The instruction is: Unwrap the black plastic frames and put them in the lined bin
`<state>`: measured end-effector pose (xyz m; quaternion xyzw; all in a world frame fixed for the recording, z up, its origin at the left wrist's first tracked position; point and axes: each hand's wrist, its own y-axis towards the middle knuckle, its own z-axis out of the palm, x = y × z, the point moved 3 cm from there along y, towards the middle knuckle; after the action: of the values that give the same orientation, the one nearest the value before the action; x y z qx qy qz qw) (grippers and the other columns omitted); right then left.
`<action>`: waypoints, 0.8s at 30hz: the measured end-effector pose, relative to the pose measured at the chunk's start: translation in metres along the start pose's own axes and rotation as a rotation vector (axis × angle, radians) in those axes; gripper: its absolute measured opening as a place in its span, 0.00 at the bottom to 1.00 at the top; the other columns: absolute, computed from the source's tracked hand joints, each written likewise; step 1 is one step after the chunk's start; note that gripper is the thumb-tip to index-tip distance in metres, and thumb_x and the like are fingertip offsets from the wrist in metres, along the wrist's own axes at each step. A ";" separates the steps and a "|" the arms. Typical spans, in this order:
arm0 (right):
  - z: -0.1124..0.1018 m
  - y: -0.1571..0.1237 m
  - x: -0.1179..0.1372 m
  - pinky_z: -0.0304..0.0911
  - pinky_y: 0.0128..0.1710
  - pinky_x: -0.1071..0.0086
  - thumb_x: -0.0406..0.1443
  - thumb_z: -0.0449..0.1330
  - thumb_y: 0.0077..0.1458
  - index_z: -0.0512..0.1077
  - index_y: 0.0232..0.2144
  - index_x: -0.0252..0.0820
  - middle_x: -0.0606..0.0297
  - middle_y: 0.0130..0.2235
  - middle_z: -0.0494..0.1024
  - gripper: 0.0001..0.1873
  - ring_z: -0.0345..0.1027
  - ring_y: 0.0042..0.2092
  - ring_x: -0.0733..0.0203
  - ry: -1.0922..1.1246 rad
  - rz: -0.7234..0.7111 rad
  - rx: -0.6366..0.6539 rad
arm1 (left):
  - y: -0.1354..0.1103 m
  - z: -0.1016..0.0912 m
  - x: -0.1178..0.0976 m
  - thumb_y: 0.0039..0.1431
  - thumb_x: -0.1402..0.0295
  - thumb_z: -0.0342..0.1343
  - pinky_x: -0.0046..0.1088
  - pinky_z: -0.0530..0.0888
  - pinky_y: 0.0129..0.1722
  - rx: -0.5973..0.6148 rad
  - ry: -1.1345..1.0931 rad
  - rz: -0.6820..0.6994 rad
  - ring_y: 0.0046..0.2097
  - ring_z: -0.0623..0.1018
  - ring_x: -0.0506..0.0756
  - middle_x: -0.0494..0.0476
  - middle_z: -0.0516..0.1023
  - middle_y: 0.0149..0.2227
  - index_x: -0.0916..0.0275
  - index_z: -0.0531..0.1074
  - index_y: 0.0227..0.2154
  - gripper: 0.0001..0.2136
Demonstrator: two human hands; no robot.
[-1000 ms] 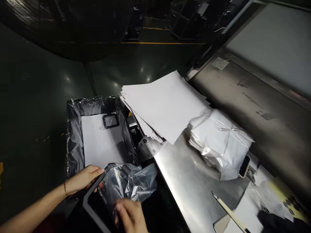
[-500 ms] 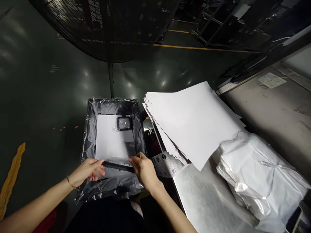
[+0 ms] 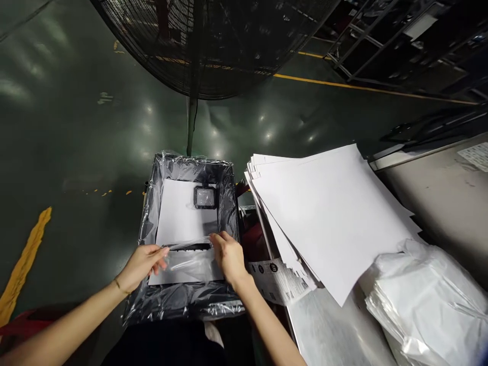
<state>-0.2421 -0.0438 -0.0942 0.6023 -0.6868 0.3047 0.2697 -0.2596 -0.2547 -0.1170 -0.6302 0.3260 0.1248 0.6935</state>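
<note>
Left hand (image 3: 143,262): my fingers grip bagged part (image 3: 189,247)
Right hand (image 3: 229,255): fingers grip its other end
Location: inside lined box (image 3: 147,223)

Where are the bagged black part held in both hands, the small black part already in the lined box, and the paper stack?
Bagged black part (image 3: 189,247), head view, dark middle strip.
Small black part (image 3: 205,197), head view, its centre.
Paper stack (image 3: 328,213), head view, top sheet.

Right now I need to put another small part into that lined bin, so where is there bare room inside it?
The white sheet lining the bin is bare across its middle and left, between the small black part at the far end and the bagged item. The near end is crowded: left hand and right hand hold that bagged item there.
</note>
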 end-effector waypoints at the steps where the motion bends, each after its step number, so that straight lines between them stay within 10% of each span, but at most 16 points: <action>1: 0.001 0.002 -0.002 0.51 0.28 0.69 0.34 0.48 0.55 0.71 0.31 0.38 0.65 0.26 0.63 0.12 0.55 0.27 0.65 0.061 0.004 0.005 | -0.001 -0.001 -0.002 0.52 0.64 0.53 0.19 0.59 0.15 -0.015 -0.017 0.014 0.16 0.63 0.43 0.44 0.66 0.16 0.67 0.66 0.21 0.11; 6: 0.008 0.010 -0.003 0.57 0.33 0.68 0.42 0.48 0.55 0.68 0.28 0.37 0.66 0.26 0.65 0.15 0.60 0.30 0.65 0.423 0.064 0.006 | -0.012 -0.008 0.020 0.44 0.52 0.54 0.18 0.53 0.15 0.095 -0.222 -0.141 0.15 0.56 0.42 0.42 0.56 0.12 0.68 0.69 0.22 0.19; 10: 0.019 -0.004 0.015 0.59 0.30 0.70 0.48 0.45 0.54 0.66 0.26 0.38 0.66 0.24 0.66 0.21 0.62 0.28 0.65 0.695 0.113 0.128 | 0.000 0.001 0.053 0.41 0.39 0.41 0.31 0.67 0.21 0.265 -0.422 -0.405 0.25 0.72 0.54 0.58 0.71 0.23 0.70 0.69 0.29 0.34; 15: 0.033 -0.048 0.029 0.59 0.30 0.70 0.48 0.52 0.50 0.72 0.23 0.41 0.65 0.25 0.68 0.19 0.63 0.29 0.63 0.754 0.120 0.273 | 0.063 0.046 0.047 0.55 0.62 0.48 0.34 0.72 0.35 0.179 -0.671 -0.253 0.36 0.73 0.52 0.56 0.71 0.39 0.65 0.65 0.40 0.13; 19: 0.047 -0.082 -0.004 0.53 0.42 0.60 0.45 0.56 0.48 0.74 0.24 0.44 0.59 0.35 0.69 0.13 0.60 0.40 0.54 0.594 0.236 0.078 | 0.087 0.073 0.035 0.56 0.66 0.48 0.32 0.72 0.33 0.112 -0.737 -0.247 0.35 0.73 0.51 0.56 0.71 0.39 0.66 0.65 0.40 0.11; 24: 0.069 -0.079 -0.066 0.61 0.31 0.65 0.48 0.46 0.54 0.71 0.26 0.43 0.62 0.26 0.70 0.21 0.65 0.30 0.59 0.646 0.435 -0.080 | 0.055 0.078 0.051 0.55 0.67 0.49 0.29 0.72 0.29 0.251 -0.704 -0.324 0.30 0.74 0.49 0.54 0.73 0.33 0.66 0.67 0.38 0.10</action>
<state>-0.1553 -0.0581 -0.1813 0.3046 -0.6894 0.5018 0.4245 -0.2300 -0.1832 -0.1921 -0.5026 -0.0222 0.1816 0.8449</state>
